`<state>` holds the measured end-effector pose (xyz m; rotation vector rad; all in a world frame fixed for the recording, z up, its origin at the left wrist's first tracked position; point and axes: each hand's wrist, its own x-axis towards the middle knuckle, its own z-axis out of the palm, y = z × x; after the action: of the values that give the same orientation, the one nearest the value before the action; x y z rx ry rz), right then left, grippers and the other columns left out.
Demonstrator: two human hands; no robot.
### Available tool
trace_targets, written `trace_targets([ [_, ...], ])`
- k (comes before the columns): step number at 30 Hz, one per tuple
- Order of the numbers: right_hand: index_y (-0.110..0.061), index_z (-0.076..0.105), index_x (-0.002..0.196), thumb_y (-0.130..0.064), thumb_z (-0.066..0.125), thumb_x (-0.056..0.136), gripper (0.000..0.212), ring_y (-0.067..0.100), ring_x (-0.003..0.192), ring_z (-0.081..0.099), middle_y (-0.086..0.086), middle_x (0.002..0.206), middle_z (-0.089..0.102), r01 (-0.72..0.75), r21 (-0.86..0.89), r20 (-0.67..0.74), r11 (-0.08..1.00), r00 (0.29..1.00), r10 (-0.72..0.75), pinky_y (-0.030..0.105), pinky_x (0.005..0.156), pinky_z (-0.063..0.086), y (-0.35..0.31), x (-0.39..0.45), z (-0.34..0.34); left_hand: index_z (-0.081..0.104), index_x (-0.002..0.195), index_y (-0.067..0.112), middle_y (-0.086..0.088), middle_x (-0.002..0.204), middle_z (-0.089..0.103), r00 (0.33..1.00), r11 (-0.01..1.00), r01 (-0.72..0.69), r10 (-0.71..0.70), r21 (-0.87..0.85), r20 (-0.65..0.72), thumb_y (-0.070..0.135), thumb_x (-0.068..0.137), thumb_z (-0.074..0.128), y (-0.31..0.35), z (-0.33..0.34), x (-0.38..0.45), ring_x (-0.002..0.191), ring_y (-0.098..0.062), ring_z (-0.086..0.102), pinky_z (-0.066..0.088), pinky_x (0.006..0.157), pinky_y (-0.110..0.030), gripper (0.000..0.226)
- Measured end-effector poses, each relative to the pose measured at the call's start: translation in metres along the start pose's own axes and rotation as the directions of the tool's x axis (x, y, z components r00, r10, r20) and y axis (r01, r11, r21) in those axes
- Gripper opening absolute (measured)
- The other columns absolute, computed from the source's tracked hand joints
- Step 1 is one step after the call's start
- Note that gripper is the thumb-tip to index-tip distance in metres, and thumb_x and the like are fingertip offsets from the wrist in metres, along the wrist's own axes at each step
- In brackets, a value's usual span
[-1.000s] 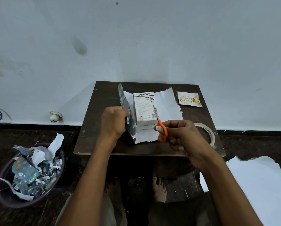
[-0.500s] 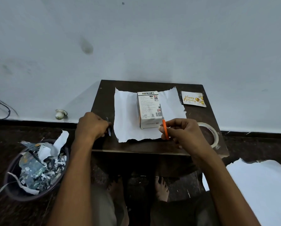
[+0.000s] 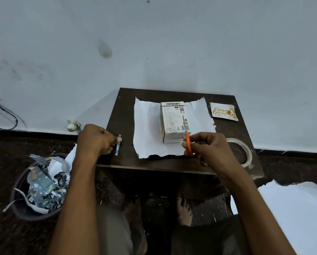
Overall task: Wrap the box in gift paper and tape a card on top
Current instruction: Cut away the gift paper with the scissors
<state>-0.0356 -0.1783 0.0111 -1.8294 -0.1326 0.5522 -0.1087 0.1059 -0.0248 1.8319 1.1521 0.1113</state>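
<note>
The box [image 3: 174, 122] stands near the middle of the gift paper [image 3: 146, 129], which lies flat, white side up, on the table [image 3: 124, 100]. Right of the box, well apart and off the sheet, lies the card [image 3: 223, 111]; nearer the person on that side sits the tape roll [image 3: 243, 150]. Just in front of the box, the right hand [image 3: 207, 150] has its fingers curled round the orange-handled scissors [image 3: 188, 140], blades pointing up across the box face. Left of the box, beyond the sheet's edge, the left hand [image 3: 97, 139] pinches 1 narrow paper strip [image 3: 118, 145] between its fingertips. Farther left, on the floor, a bin [image 3: 21, 208] holds scraps. Likely risks: the ragged near edge may show once folded, and the scissor tips could scratch the box if the right hand shifts forward.
</note>
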Motion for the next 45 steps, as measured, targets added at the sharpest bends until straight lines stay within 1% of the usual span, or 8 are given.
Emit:
trace_targets([
  [7,-0.006,0.076,0.098,-0.015,0.077,0.088,0.014,0.000,0.044,0.057,0.013,0.076,0.075,0.047,0.003,-0.060,0.999,0.997,-0.047,0.007,0.045,0.040,0.003,-0.001,-0.008,0.071,0.075,0.011,-0.010,0.077,0.073,0.978,0.969,-0.169,0.143,-0.178,-0.150,0.013,0.088,0.076,0.014,0.004,-0.013,0.055,-0.017,0.062,0.057,0.061,-0.029,0.013],
  [13,-0.020,0.076,0.092,-0.022,0.083,0.083,0.012,0.009,0.067,0.069,-0.001,0.073,0.074,0.048,-0.235,-0.381,0.971,0.914,-0.138,0.032,0.064,0.054,0.015,0.016,-0.036,0.073,0.090,0.023,0.004,0.081,0.072,0.945,0.910,-0.324,0.296,-0.258,-0.141,0.027,0.088,0.069,0.038,0.046,-0.031,0.080,-0.015,0.070,0.058,0.078,-0.034,0.006],
  [18,-0.017,0.076,0.084,-0.014,0.079,0.078,0.008,0.022,0.076,0.067,-0.002,0.066,0.069,0.001,-0.442,-0.500,0.897,0.830,-0.248,0.031,0.076,0.049,0.023,0.030,-0.056,0.052,0.126,0.021,0.003,0.120,0.049,0.908,0.910,-0.393,0.362,-0.131,-0.209,0.027,0.084,0.079,0.050,0.064,-0.042,0.084,-0.002,0.055,0.038,0.064,-0.004,0.051],
  [26,-0.007,0.072,0.069,-0.021,0.074,0.081,0.019,0.027,0.064,0.062,0.009,0.059,0.066,-0.002,-0.373,-0.569,0.928,0.790,-0.227,0.024,0.060,0.041,0.023,0.055,-0.054,0.050,0.126,0.022,-0.005,0.134,0.041,0.935,0.950,-0.308,0.292,-0.057,-0.200,0.031,0.081,0.078,0.050,0.082,-0.038,0.129,-0.029,0.045,0.044,0.107,-0.046,0.054],
  [30,-0.002,0.073,0.073,-0.020,0.079,0.080,0.020,0.021,0.063,0.062,0.012,0.065,0.068,-0.027,-0.373,-0.562,0.927,0.802,-0.203,0.020,0.054,0.038,0.024,0.061,-0.049,0.063,0.117,0.019,-0.003,0.125,0.056,0.728,0.781,-0.619,0.611,0.086,-0.311,0.020,0.081,0.074,0.057,0.089,-0.051,0.115,-0.023,0.056,0.050,0.096,-0.044,0.038],
  [33,-0.008,0.075,0.070,-0.016,0.081,0.078,0.013,0.019,0.067,0.066,0.008,0.068,0.070,-0.052,-0.313,-0.532,0.948,0.836,-0.130,0.031,0.067,0.055,0.027,0.062,-0.046,0.068,0.105,0.012,0.000,0.104,0.066,0.591,0.603,-0.798,0.784,0.007,-0.186,0.006,0.080,0.070,0.065,0.108,-0.075,0.088,-0.016,0.063,0.056,0.078,-0.040,0.027],
  [38,-0.015,0.077,0.073,-0.022,0.085,0.078,0.011,0.018,0.070,0.070,0.004,0.071,0.074,-0.011,-0.106,-0.494,0.994,0.869,-0.043,0.030,0.067,0.053,0.024,0.050,-0.062,0.060,0.128,0.011,-0.003,0.121,0.059,0.453,0.442,-0.891,0.861,0.102,0.232,0.018,0.081,0.077,0.059,0.157,-0.119,0.111,-0.017,0.054,0.053,0.094,-0.033,0.051],
  [45,-0.013,0.078,0.076,-0.019,0.076,0.086,0.011,0.020,0.062,0.065,0.009,0.072,0.075,-0.044,-0.153,-0.315,0.987,0.949,-0.006,0.029,0.058,0.046,0.028,0.028,-0.078,0.060,0.129,0.004,-0.015,0.126,0.056,0.527,0.460,-0.841,0.814,0.284,0.245,0.021,0.083,0.074,0.049,0.197,-0.114,0.114,-0.029,0.055,0.052,0.097,-0.040,0.050],
])
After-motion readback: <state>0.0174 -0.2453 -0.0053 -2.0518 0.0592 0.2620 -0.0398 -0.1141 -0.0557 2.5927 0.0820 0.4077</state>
